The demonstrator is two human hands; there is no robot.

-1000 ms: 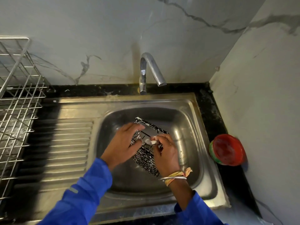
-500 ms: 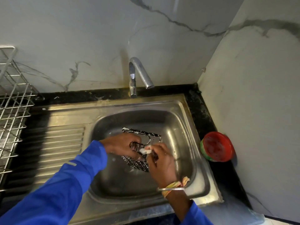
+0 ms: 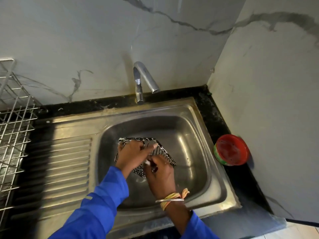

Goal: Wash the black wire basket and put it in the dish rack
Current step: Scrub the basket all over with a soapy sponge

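Scrubbing over the steel sink [image 3: 198, 169], a person tilts the black wire basket [image 3: 163, 151] above the basin's centre. The foam-flecked wires could slip from wet fingers and clatter down, or snag a fingertip. The left hand [image 3: 133, 156] curls round the basket's rim, index finger laid across the wires. The right hand [image 3: 160, 175], at five o'clock of the basket, pinches a small white piece [image 3: 147, 162] against the mesh. The dish rack [image 3: 13, 135] stands at nine o'clock.

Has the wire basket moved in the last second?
Yes. The black wire basket turned; its rim now parallels the back edge of the sink.
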